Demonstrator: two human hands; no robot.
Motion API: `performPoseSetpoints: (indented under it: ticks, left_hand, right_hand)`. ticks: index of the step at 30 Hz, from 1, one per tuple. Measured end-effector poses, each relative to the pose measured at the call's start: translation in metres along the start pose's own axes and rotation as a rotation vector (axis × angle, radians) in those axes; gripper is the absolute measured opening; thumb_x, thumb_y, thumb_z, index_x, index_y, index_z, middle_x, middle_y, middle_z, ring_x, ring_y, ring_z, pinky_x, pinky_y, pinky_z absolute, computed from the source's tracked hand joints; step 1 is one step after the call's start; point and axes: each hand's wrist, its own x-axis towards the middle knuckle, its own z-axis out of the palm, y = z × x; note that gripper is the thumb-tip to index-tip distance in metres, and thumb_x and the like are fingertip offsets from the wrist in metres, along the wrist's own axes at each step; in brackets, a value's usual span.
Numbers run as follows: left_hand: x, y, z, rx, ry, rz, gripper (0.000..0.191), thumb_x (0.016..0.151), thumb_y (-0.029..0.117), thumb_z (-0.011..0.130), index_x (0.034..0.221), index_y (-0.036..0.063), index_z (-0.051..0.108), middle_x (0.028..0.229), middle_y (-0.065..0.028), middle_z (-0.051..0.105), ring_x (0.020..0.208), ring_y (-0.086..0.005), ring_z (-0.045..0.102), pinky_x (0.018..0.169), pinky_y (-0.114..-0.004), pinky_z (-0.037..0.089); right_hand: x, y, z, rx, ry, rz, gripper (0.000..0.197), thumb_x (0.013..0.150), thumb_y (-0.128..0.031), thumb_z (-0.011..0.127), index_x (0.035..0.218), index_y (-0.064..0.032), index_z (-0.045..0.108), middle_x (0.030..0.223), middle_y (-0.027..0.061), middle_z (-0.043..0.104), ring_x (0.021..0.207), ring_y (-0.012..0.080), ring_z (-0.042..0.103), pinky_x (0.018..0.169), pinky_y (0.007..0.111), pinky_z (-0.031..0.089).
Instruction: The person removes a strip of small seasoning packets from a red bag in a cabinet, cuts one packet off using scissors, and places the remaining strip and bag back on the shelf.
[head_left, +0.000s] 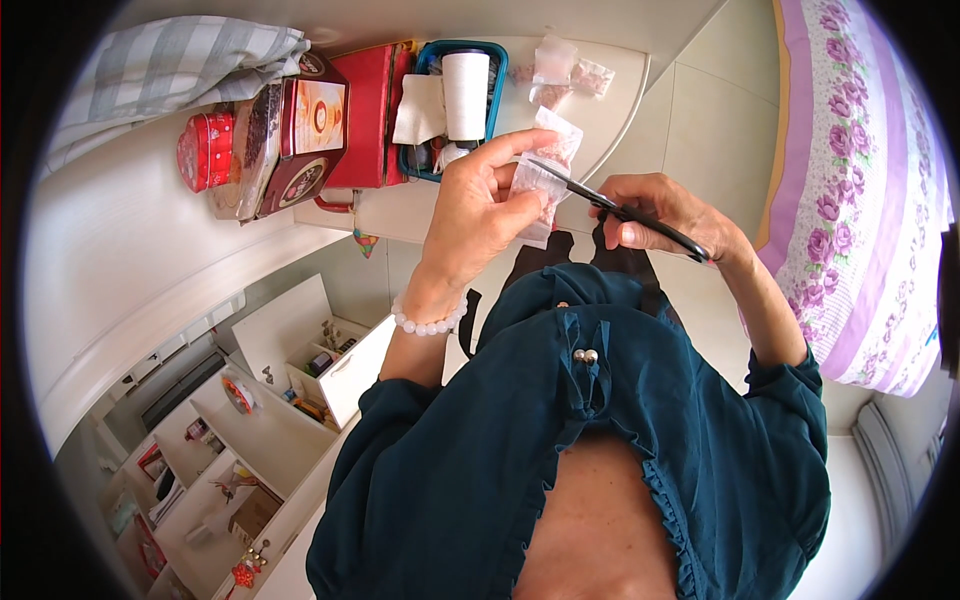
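Observation:
Pinched between the thumb and fingers of my left hand (480, 199) is a strip of small translucent sachets (541, 180) with pinkish contents. My right hand (660, 210) grips a pair of black-handled scissors (626, 212), the fingers at the handles. The blades point left and lie across the strip, near a seam between two sachets. Whether the blades are parted is too small to tell. Beyond my hands, several loose sachets (553, 61) of the same kind lie on the white rounded shelf (611, 146).
Left of the sachets stands a teal basket (496, 56) with a white thread cone (465, 94) and cloth. Red boxes (367, 112), a brown tin (315, 139) and a round red tin (206, 150) are farther left. A bed with floral cover (840, 187) is at right; open shelving (262, 420) is lower left.

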Motion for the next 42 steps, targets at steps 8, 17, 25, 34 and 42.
performPoseSetpoints:
  ticks: [8,17,25,34,42]
  left_hand:
    - [0.002,-0.001,-0.003,0.018,-0.021,0.023,0.047,0.079,-0.009,0.053,0.125,-0.0036,0.053,0.096,-0.0112,0.068,0.08,-0.0104,0.063,0.074,-0.023,0.051]
    - [0.002,-0.001,-0.005,0.004,-0.031,-0.003,0.048,0.077,-0.009,0.052,0.125,-0.0033,0.053,0.094,-0.01,0.068,0.08,-0.0096,0.063,0.075,-0.023,0.05]
    - [0.002,0.0,-0.006,0.025,-0.049,-0.009,0.049,0.077,-0.009,0.052,0.125,-0.0025,0.054,0.094,-0.0099,0.068,0.082,-0.0096,0.063,0.076,-0.024,0.051]
    - [0.006,0.0,-0.004,0.001,-0.049,-0.012,0.049,0.077,-0.01,0.052,0.125,-0.0029,0.054,0.095,-0.0102,0.067,0.083,-0.0101,0.063,0.075,-0.023,0.051]
    - [0.013,0.0,-0.002,-0.027,-0.07,-0.035,0.049,0.076,-0.011,0.053,0.125,-0.0034,0.054,0.089,-0.0086,0.067,0.077,-0.0099,0.062,0.073,-0.024,0.051]
  right_hand:
    - [0.002,-0.001,-0.002,-0.035,-0.009,0.02,0.062,0.079,-0.061,0.063,0.102,-0.0039,0.064,0.081,0.01,0.065,0.074,0.0207,0.059,0.067,0.032,0.047]
    - [0.002,0.009,-0.001,-0.062,0.013,0.023,0.056,0.081,-0.053,0.066,0.102,-0.0018,0.063,0.065,0.0054,0.057,0.057,0.0134,0.046,0.052,0.03,0.035]
    - [0.002,0.012,-0.001,-0.047,0.042,0.019,0.052,0.078,-0.048,0.07,0.097,-0.0003,0.064,0.056,0.0004,0.047,0.052,0.0102,0.037,0.047,0.029,0.026]
    - [0.0,-0.001,-0.001,0.014,0.045,0.084,0.046,0.078,-0.042,0.072,0.096,-0.0005,0.063,0.053,-0.001,0.048,0.048,0.008,0.044,0.043,0.025,0.032]
    - [-0.001,-0.008,-0.004,-0.002,0.058,0.166,0.045,0.078,-0.039,0.072,0.097,-0.0001,0.064,0.052,0.0004,0.052,0.046,0.0079,0.052,0.042,0.023,0.04]
